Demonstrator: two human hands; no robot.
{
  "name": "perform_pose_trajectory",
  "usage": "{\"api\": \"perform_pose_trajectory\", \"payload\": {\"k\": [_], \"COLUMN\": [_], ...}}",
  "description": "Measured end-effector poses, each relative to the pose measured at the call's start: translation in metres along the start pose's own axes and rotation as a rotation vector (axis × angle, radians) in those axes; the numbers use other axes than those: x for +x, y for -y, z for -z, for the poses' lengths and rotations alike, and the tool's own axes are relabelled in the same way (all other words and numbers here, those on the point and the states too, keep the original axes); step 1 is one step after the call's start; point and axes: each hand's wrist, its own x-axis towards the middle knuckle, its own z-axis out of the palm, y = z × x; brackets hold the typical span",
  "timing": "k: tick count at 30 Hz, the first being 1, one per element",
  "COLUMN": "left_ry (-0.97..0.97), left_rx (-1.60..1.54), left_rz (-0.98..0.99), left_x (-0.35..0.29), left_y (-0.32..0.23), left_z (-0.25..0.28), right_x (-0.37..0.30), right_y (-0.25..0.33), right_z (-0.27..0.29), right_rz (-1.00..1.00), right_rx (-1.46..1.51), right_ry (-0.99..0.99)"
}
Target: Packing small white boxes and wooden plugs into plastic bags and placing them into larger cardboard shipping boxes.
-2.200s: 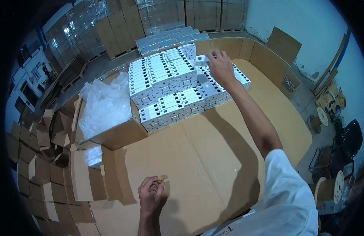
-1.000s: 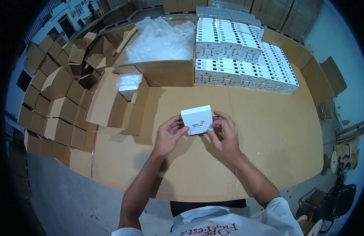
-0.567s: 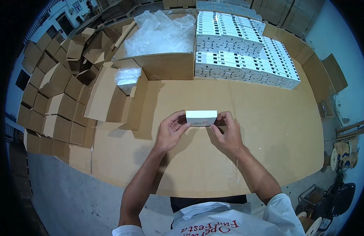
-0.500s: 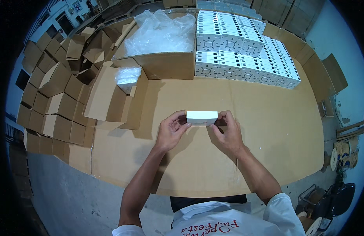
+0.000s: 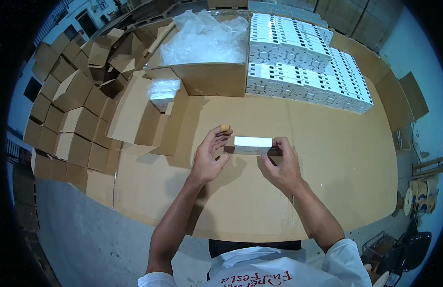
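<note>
White box (image 5: pixel 252 145), small and flat-sided, sits near the middle of the cardboard-covered table (image 5: pixel 346 162), its long side running left to right; whether its underside touches the table I cannot tell. Clock directions below are taken from this box.

Far out between nine and ten o'clock, brown cartons (image 5: pixel 80 129) are piled in rows, several with open flaps. Nearer, on about the same line, an open carton (image 5: pixel 135 112) lies with one wide flap spread leftward. Inside it, at ten, is a packet (image 5: pixel 164 93) in clear wrap. At eleven, a large carton (image 5: pixel 214 79) is heaped with clear plastic bags (image 5: pixel 202 40); its front wall hides their lower part. Touching or just beside its right side, at one o'clock, stand stacked white boxes (image 5: pixel 298 81), higher at the back left. A raised cardboard flap (image 5: pixel 413 93) leans out between two and three, and a black chair (image 5: pixel 413 248) stands on the floor at four.

The left hand (image 5: pixel 212 155), between eight and nine o'clock and in line with the open carton, is half open with nothing in it, fingers loosely curled just beside the box's end; one fingertip wears an orange cover. The right hand (image 5: pixel 281 160), at four, pinches the box's right end between thumb and fingers. Both forearms rise from six o'clock.
</note>
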Motion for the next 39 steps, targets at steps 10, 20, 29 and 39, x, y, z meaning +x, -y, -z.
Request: {"api": "perform_pose_trajectory", "payload": {"k": [10,20,29,39], "left_ry": [-0.275,-0.426,-0.102,-0.204], "left_rx": [0.713,1.112,1.736,1.605], "left_rz": [-0.355,-0.261,-0.645,-0.837], "left_x": [0.103,0.367,0.497,0.476], "left_y": [-0.12,-0.108,-0.06,-0.144], "left_z": [0.028,0.12,0.08,0.101], "right_x": [0.003,0.041,0.088,0.073], "right_y": [0.001,-0.004,-0.042,-0.037], "right_z": [0.01,0.034,0.052,0.057], "right_rz": [-0.018,0.02,-0.036,0.013], "right_rx": [-0.008,0.006,0.055,0.044], "right_ry": [0.002,0.038,0.09,0.091]}}
